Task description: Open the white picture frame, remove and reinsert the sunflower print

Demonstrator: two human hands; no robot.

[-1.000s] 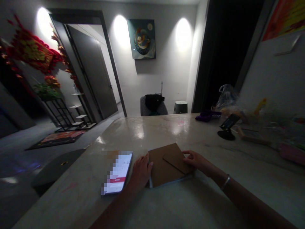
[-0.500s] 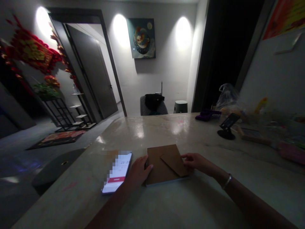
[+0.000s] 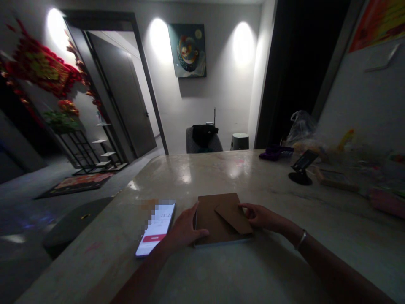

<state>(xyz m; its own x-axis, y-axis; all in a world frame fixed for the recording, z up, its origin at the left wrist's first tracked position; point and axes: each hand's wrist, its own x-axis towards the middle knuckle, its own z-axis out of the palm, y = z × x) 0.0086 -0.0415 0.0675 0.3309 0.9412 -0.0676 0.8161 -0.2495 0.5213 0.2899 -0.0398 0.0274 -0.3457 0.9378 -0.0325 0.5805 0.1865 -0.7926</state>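
A brown notebook [image 3: 209, 219] with pale page edges lies on the marble-look table [image 3: 209, 274], with a slanted flap on its cover. My left hand [image 3: 186, 226] rests at its left edge, thumb over the lower left of the cover and fingers along the side. At the right edge, my right hand [image 3: 257, 216] has its index finger and thumb closed on the flap side of the notebook; a bracelet circles that wrist. Left of my left hand lies a phone [image 3: 156, 230] with its screen lit.
A black phone stand [image 3: 302, 169], a purple cloth [image 3: 274, 153], a wooden frame [image 3: 336, 179] and a clear plastic bag [image 3: 302, 128] are at the right. Beyond the table stand a chair [image 3: 204, 141] and a stool [image 3: 239, 141].
The notebook has shifted slightly to the right. My left hand has moved slightly right, its thumb further over the cover. My right hand's fingertips have shifted slightly at the right edge.
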